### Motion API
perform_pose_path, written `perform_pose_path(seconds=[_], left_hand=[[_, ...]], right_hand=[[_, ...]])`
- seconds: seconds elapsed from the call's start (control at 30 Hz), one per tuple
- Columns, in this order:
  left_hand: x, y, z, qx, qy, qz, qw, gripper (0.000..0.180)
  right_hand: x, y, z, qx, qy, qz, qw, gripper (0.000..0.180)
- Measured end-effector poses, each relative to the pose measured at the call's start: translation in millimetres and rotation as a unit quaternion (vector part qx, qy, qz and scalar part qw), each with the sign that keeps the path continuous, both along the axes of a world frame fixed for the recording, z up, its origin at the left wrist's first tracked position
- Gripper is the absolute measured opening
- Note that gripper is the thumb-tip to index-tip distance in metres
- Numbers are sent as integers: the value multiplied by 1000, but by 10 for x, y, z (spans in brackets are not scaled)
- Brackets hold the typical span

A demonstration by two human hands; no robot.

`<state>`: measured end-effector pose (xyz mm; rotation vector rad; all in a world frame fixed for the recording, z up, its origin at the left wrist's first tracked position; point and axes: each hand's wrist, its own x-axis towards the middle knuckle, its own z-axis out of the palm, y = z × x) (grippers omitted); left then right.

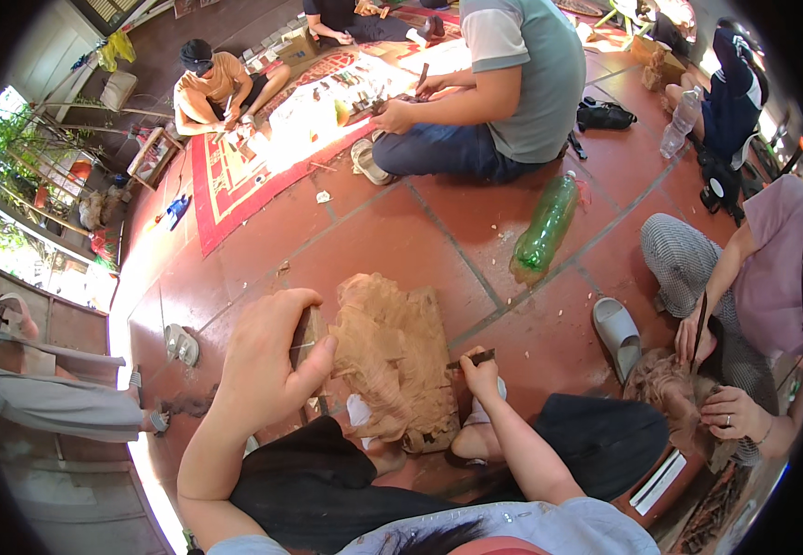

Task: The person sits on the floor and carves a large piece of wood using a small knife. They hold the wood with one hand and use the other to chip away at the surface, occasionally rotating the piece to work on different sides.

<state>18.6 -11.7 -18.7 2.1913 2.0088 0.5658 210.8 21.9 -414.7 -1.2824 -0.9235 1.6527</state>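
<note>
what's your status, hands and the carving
Left hand gripping wooden mallet beside carving. Right hand holding chisel against wood carving. Carving propped on feet; nothing blocking.

A green plastic bottle (544,228) lies on the red tiled floor (392,245) near a grey slipper (616,331).

Wood carving (392,356): pale tan-brown, rough grooved grain. Floor (401,240): red-brown tiles, dark joints. Rug (235,176): red, cream border pattern. Bottle (545,229): clear green. Slipper (616,333): grey. Neighbour's trousers (679,259): fine black-and-white check. Own trousers (327,486): black.
</note>
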Motion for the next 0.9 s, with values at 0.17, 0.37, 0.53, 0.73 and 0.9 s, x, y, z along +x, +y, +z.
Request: perform_pose_path(seconds=[0.17,0.37,0.53,0.73,0.9], left_hand=[[-75,-41,-30,19,13,-6,1000,38],[-26,4,-31,30,10,-15,999,37],[55,77,-197,-109,-221,65,967,21],[-52,-43,-75,-28,-32,5,999,34],[-163,-14,-178,-50,-119,27,991,36]], right_hand=[[-151,-126,535,-84,161,29,983,13],[14,132,-264,81,-38,-24,996,15],[176,191,-324,162,-288,-26,943,39],[-175,4,149,95,-81,17,992,29],[-7,161,126,36,-226,90,969,26]])
